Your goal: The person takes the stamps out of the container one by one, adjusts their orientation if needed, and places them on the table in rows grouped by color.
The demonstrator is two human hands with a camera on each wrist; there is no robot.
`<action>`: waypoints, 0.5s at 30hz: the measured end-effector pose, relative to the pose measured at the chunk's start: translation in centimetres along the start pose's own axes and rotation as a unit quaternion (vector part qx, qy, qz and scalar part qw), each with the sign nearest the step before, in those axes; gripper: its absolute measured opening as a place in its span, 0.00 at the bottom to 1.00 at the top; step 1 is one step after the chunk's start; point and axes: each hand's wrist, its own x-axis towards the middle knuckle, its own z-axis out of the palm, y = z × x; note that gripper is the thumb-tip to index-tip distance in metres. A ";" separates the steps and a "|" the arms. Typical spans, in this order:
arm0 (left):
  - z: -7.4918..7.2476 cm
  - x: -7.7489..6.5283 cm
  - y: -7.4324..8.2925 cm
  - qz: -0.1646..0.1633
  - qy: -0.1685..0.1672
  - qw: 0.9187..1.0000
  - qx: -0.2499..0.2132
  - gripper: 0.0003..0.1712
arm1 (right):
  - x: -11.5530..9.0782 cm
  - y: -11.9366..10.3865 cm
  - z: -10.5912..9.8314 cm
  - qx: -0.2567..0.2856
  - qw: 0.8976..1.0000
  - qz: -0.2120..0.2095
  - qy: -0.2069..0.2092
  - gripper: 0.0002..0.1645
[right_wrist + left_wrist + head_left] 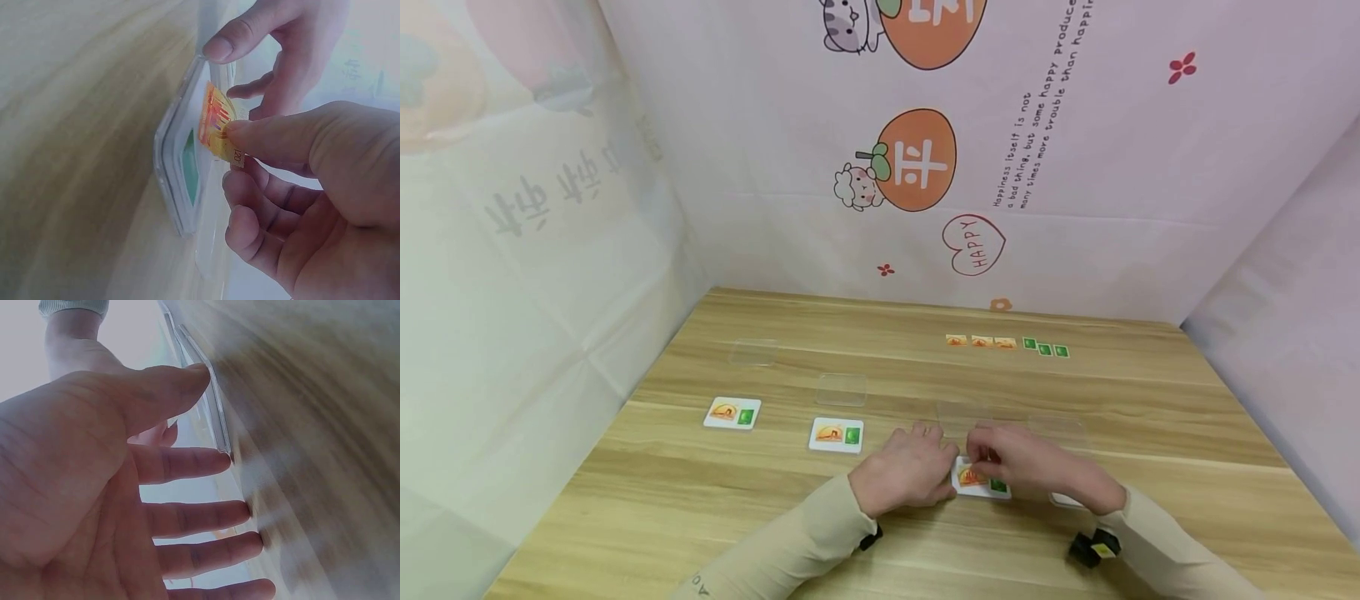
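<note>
My right hand (1033, 457) pinches a small orange stamp (217, 122), printed with "120", between thumb and fingertips. The stamp is tilted against a white card in a clear case (172, 162). A green stamp (997, 485) shows on the same card. Beside that case, my left hand (910, 468) lies low with its fingers extended. Its thumb (187, 381) and index finger (194, 464) touch the edge of the clear case (215, 406). Part of the card is hidden behind both hands in the head view.
Two cards, one far left (732, 413) and one nearer (837, 435), each bear an orange and a green stamp. Clear covers (841, 390) lie behind the cards. Orange stamps (981, 341) and green stamps (1045, 350) lie at the back. Another card (1066, 500) is partly under my right arm.
</note>
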 end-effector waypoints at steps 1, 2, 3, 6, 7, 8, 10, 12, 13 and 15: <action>0.0 0.0 0.0 0.000 0.000 1.000 0.000 0.24 | 0.0 0.1 -0.1 0.001 1.000 -0.002 0.000 0.11; 0.0 0.0 0.0 0.001 0.000 1.000 0.001 0.24 | 0.0 0.1 -0.1 0.002 1.000 -0.004 0.001 0.11; 0.0 0.0 0.0 0.001 0.000 1.000 0.001 0.24 | 0.0 0.2 -0.2 0.005 1.000 -0.007 0.001 0.11; 0.0 -0.1 0.0 0.002 0.000 1.000 0.001 0.24 | 0.1 0.3 -0.4 0.011 1.000 -0.015 0.004 0.12; 0.0 -0.1 0.0 0.002 0.000 1.000 0.002 0.24 | 0.1 0.3 -0.5 0.012 1.000 -0.015 0.005 0.12; 0.0 -0.1 0.0 0.003 0.001 1.000 0.002 0.24 | 0.1 0.3 -0.6 0.015 1.000 -0.015 0.004 0.12; 0.0 -0.1 0.0 0.002 0.001 1.000 0.004 0.24 | 0.1 0.3 -0.8 0.018 1.000 -0.010 0.005 0.13; -0.1 -0.2 0.0 0.002 0.001 1.000 0.008 0.24 | 0.2 0.3 -0.9 0.021 1.000 -0.003 0.005 0.13; -0.1 -0.2 0.0 0.001 0.001 1.000 0.009 0.24 | 0.2 0.3 -1.0 0.021 1.000 0.000 0.006 0.13; -0.1 -0.2 0.0 -0.001 0.000 1.000 0.008 0.24 | 0.2 0.3 -1.1 0.019 1.000 0.004 0.008 0.12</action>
